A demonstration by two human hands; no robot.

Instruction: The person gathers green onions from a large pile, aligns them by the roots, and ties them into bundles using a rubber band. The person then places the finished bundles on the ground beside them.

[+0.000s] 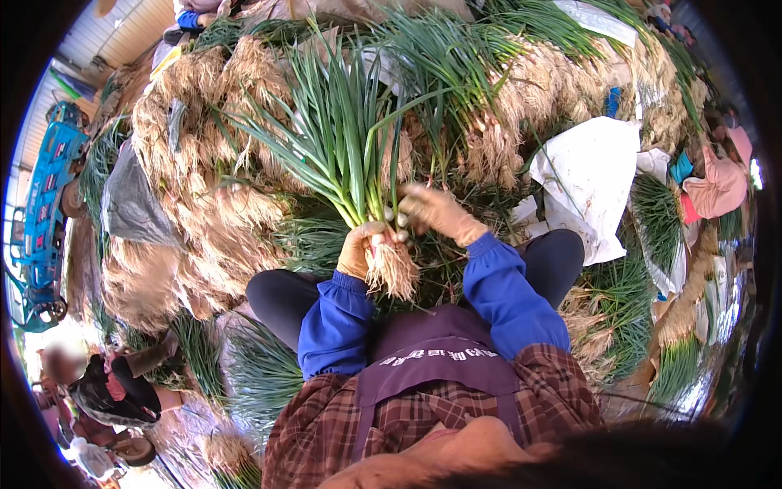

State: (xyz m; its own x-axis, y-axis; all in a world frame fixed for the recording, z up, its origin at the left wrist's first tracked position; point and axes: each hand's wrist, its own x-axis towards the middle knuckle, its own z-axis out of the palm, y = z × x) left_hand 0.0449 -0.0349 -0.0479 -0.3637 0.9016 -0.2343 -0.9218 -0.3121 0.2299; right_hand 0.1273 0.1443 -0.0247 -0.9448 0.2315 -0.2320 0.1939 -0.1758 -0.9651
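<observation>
My left hand (360, 250), in a tan glove, is wrapped around a bunch of green onions (360, 165) just above its roots. The long green leaves fan away from me, and the pale stringy roots (394, 269) hang towards my lap. My right hand (443, 214), also gloved, is close beside the right edge of the bunch. Motion blurs its fingers, so whether they pinch a leaf or stalk cannot be told. Loose green leaves and trimmings (440, 269) lie between my knees under the bunch.
Heaped green onions with matted roots (208, 202) rise ahead and left. A white sack (589, 183) lies beyond my right knee; a grey sheet (137, 198) drapes the left heap. People (122, 385) are at lower left and in a pink hat (715, 183) at right. A blue vehicle (49, 214) stands far left.
</observation>
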